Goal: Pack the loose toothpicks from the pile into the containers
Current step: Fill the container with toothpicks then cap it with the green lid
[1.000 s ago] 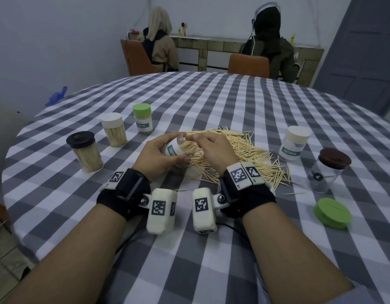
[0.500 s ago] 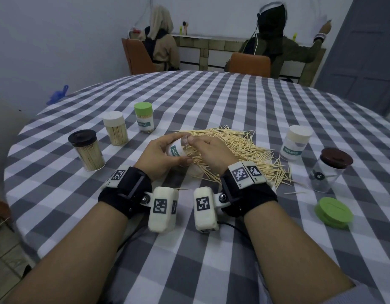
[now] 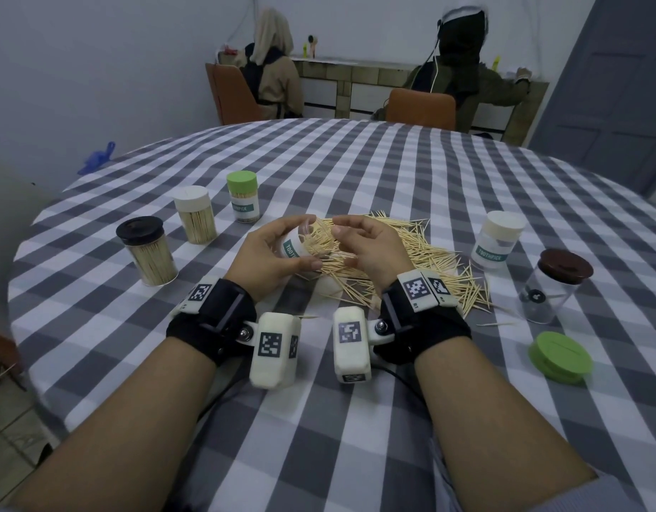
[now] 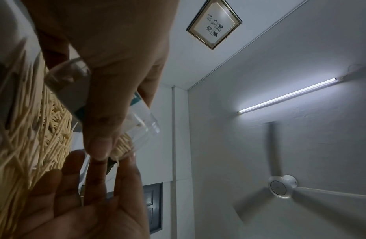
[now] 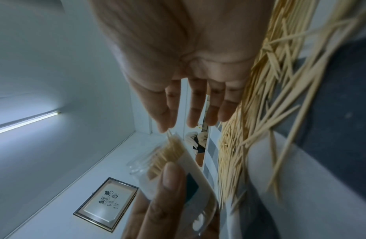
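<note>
My left hand [image 3: 308, 242] grips a clear labelled toothpick container [image 3: 291, 250], tipped on its side with the mouth to the right. A bundle of toothpicks [image 3: 320, 241] sticks out of that mouth. My right hand [image 3: 344, 243] hovers just right of the mouth, fingers relaxed and holding nothing. In the right wrist view my right fingertips [image 5: 163, 124] almost touch the tips of the toothpicks in the container [image 5: 173, 155]. The loose toothpick pile [image 3: 422, 260] spreads under and to the right of both hands. In the left wrist view my thumb [image 4: 104, 113] lies across the container [image 4: 143, 119].
Three filled containers stand at the left: black lid [image 3: 147, 251], white lid [image 3: 195, 214], green lid [image 3: 243, 201]. At the right are a white-lidded container [image 3: 498, 243], a brown-lidded clear jar [image 3: 551, 286] and a loose green lid [image 3: 561, 356]. Two people sit beyond the table.
My right hand, earlier pressed against the container's mouth, has drawn back to the right and opened. The toothpicks sticking out of the mouth are now uncovered.
</note>
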